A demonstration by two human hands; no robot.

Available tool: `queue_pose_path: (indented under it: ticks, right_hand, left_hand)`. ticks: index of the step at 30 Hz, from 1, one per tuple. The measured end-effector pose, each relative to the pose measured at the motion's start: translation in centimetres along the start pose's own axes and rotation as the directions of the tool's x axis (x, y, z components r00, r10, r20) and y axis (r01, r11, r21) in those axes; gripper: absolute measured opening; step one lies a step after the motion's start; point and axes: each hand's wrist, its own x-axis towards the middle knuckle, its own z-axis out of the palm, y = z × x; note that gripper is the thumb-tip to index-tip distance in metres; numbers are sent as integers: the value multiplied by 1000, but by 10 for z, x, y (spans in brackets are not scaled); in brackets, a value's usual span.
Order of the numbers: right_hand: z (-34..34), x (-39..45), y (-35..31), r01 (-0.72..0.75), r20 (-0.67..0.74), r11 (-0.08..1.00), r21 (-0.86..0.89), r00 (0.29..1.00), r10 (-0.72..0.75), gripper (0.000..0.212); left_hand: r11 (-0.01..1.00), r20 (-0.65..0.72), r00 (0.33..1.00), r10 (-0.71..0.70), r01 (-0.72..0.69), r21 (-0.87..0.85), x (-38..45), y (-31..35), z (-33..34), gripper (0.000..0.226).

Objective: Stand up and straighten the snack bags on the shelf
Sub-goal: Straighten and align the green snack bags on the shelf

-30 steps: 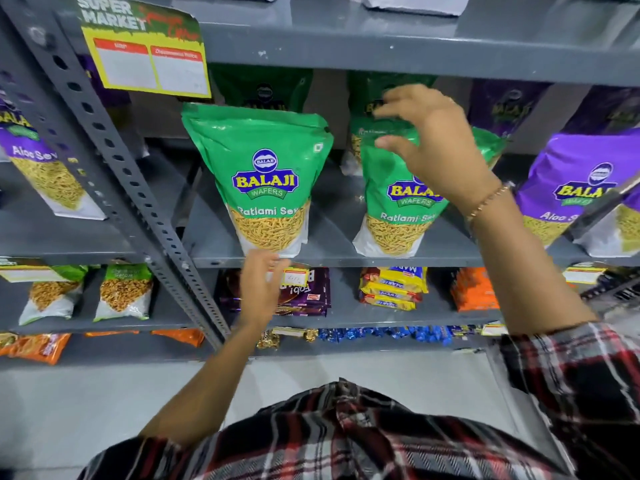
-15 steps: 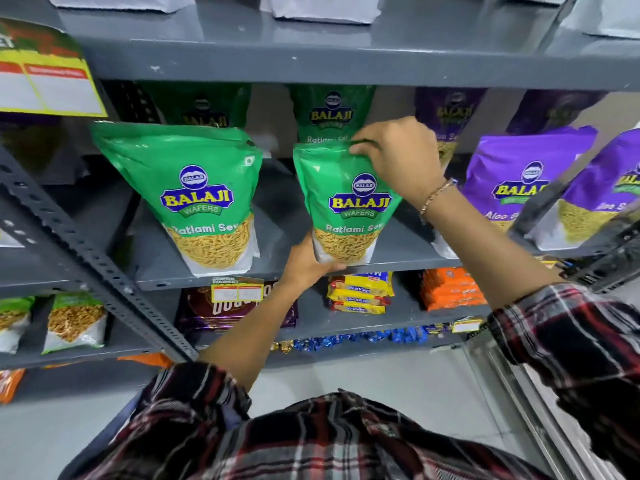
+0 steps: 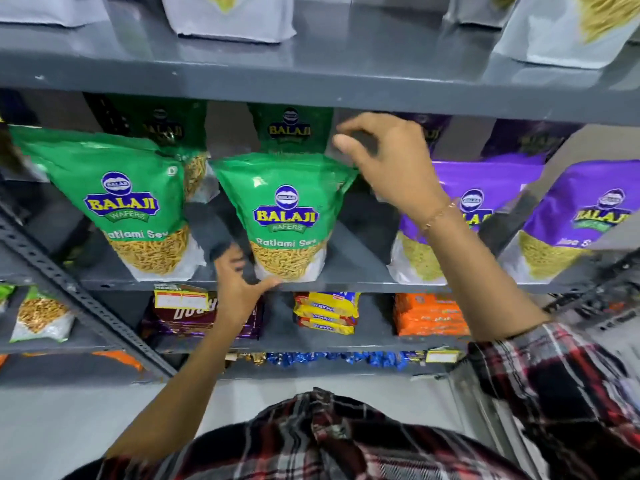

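A green Balaji Ratlami Sev bag stands upright at the middle of the grey shelf. My left hand grips its lower left corner, thumb along the bottom edge and fingers on the side. My right hand is at the bag's top right corner with its fingers apart, holding nothing. A second green bag stands to the left, leaning a little. Two purple Aloo Sev bags stand to the right, the nearer one partly hidden by my right wrist. More green bags stand behind in shadow.
The upper shelf hangs close above the bag tops and carries white-bottomed bags. A perforated grey upright slants at the left. Below are yellow biscuit packs, orange packs and a dark purple pack.
My right hand has let go of the bag's top edge and opened beside its right corner. My left hand has slid to the bag's lower left corner. The view has moved closer.
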Motion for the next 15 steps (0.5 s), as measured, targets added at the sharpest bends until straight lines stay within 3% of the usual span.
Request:
queue_pose_path:
  ticks: [2, 3, 5, 8, 10, 12, 13, 15]
  right_hand:
    - [-26, -15, 33, -4, -23, 1000, 2, 1000, 5, 25]
    - [-37, -20, 51, -15, -17, 999, -28, 1000, 15, 23]
    - [-60, -26, 83, -51, 26, 993, -109, 998, 54, 24]
    - [-89, -27, 121, -87, 102, 978, -190, 989, 107, 29]
    - [-102, -25, 136, -114, 154, 967, -228, 977, 151, 33]
    - [-104, -24, 141, -107, 228, 962, -253, 959, 167, 35]
    - [-105, -26, 144, -95, 265, 959, -266, 949, 168, 34]
    - [-101, -29, 147, -61, 307, 957, -283, 940, 151, 31]
  left_hand:
    - [994, -166, 985, 45, -28, 103, -26, 3, 13, 46]
    - [984, -148, 984, 96, -71, 165, -38, 7, 24, 28]
    - [959, 55, 981, 186, -193, 205, -59, 22, 55, 17]
    - [929, 354, 896, 267, -338, 154, -67, 47, 112, 16]
    - [953, 469, 853, 228, -294, 72, -59, 62, 152, 59]
    - [993, 521, 848, 92, -116, 14, -48, 74, 183, 109]
    - [998, 533, 844, 58, -69, 1, -45, 80, 198, 122]
    - [999, 547, 835, 50, -53, -10, -41, 86, 218, 125]
